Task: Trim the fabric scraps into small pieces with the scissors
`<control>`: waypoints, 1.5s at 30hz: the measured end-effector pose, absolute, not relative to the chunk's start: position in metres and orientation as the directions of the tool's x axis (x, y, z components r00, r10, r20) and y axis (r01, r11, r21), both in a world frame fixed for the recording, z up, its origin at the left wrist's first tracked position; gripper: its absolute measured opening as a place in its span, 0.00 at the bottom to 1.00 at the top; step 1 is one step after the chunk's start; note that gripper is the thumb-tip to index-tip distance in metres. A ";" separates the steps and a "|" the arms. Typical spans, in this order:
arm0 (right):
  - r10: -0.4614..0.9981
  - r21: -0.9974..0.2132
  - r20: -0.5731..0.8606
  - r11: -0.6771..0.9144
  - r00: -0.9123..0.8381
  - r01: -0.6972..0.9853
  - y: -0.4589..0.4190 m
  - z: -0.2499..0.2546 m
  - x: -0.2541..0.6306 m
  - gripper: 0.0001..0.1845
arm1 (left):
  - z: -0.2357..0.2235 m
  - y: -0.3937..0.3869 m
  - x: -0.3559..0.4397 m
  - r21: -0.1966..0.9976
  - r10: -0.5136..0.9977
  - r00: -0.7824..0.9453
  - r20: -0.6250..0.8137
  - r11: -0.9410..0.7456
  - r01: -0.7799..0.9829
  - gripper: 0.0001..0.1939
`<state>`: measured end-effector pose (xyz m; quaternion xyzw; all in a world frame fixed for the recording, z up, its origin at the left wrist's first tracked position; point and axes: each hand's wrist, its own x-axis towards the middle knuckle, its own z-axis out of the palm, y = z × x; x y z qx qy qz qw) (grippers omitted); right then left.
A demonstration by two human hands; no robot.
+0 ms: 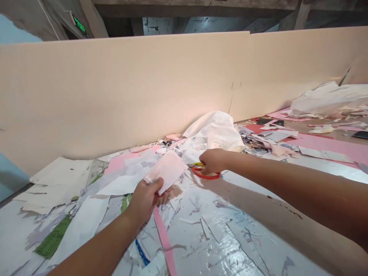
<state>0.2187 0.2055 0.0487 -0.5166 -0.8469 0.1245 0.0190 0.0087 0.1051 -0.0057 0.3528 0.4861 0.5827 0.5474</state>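
Left grip (148, 199), mine, is clamped on the lower edge of a pale pink, roughly four-sided piece of thin paper (169, 168), my thumb on top and the other fingers mostly hidden beneath. My right grip (215, 160) is closed around the handles of a pair of scissors with red and yellow handles (206, 176), the red loop showing below my hand. Their metal blades point left towards the paper's right edge; I cannot tell whether they touch it. Both paper and scissors are held above a glossy white bench (238, 188) strewn with thin paper scraps. Below my left grip a long bright pink paper strip (165, 241) runs towards me, with a short dark blue strip (142, 252) near it. To my left lie stacked off-white paper sheets (61, 176) and a dark green printed paper piece (54, 237). Beyond my right grip a crumpled translucent white sheet (218, 128) slumps near a smooth cream upright panel (143, 88). Farther right, a broad flat pink sheet (330, 145) lies among more scraps
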 end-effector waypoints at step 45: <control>0.776 -0.984 -0.059 -0.152 -0.628 -0.096 0.162 -0.015 0.196 0.08 | -0.013 0.104 0.008 0.977 0.992 -0.049 -0.119 0.108 -0.183 0.19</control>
